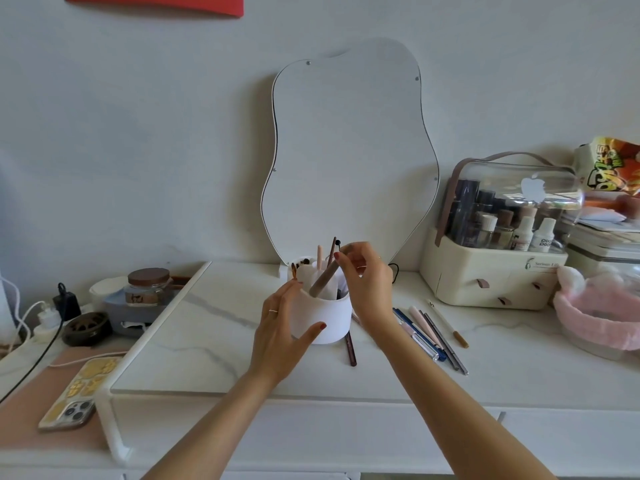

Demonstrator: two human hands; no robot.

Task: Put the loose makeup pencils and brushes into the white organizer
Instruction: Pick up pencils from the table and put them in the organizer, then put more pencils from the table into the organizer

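A round white organizer (pixel 323 315) stands on the marble riser in front of the mirror, with several brushes and pencils upright in its compartments. My left hand (pixel 282 327) wraps its left side, thumb across the front. Above the rim, my right hand (pixel 367 282) pinches the top of a grey-brown brush handle (pixel 323 278) that leans into the organizer. A dark red pencil (pixel 350 348) lies right of the organizer's base. Several loose pencils (pixel 427 332), blue, pink and grey, lie to the right, and a white pencil with a gold tip (pixel 446 322) lies beyond them.
A wavy-edged mirror (pixel 349 150) leans on the wall behind. A cream cosmetics case (pixel 495 258) with a clear lid stands at the right, a pink fluffy headband (pixel 599 310) beside it. Left of the riser are a lidded jar (pixel 147 287), chargers and cables, and a phone (pixel 81 393).
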